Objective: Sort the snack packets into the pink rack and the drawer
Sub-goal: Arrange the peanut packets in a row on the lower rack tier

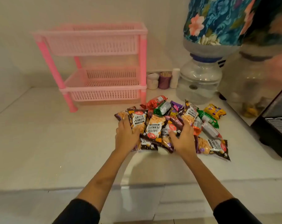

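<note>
— How were the arms placed?
— Both reached forward, dark sleeves pushed up, the left hand and right hand flanking the peanut packets, palms down.
— Fingers?
— Spread, pressing on them

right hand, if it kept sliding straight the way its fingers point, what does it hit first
Probably the upright salted peanuts packet just beyond the right hand, whose fingertips already rest on the pile; the water dispenser bottle stands further along.

Pink rack, brown peanut packets, blue floral cover.
</note>
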Tool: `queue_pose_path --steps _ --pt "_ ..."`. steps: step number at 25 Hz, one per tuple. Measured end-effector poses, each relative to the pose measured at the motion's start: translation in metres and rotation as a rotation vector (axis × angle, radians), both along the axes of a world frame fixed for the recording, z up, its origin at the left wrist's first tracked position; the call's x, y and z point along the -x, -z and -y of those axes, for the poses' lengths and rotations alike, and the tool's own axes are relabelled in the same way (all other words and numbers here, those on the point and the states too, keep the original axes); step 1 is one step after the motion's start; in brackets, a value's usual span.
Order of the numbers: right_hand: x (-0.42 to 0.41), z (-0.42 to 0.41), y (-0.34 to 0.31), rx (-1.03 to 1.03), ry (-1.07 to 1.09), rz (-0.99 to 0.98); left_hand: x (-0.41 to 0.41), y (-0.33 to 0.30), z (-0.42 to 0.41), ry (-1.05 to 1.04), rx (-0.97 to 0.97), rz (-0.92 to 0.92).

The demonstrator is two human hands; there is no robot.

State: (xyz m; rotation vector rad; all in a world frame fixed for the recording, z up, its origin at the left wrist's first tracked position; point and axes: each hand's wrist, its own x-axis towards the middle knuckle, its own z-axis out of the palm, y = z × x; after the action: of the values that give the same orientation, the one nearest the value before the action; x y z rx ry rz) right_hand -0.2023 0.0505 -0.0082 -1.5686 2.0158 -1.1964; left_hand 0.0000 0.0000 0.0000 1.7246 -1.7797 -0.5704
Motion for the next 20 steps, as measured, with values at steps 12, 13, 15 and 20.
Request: queue_pose_path --steps 12,13,15,20 --pt "0.05 0.078 -0.024 -0.029 0.025 0.135 0.017 0.015 0.077 -0.133 -0.026 -0.286" --pt "0.051 0.085 -0.034 -0.008 0.025 0.153 0.012 0.011 0.08 -0.127 0.013 -0.322" --pt "0.05 0.096 -0.055 0.045 0.05 0.192 0.001 -0.001 0.087 -0.121 0.086 -0.383" --pt "0.021 0.119 -0.105 0.24 0.077 0.292 -0.04 -0.034 0.112 -0.185 0.183 -0.538"
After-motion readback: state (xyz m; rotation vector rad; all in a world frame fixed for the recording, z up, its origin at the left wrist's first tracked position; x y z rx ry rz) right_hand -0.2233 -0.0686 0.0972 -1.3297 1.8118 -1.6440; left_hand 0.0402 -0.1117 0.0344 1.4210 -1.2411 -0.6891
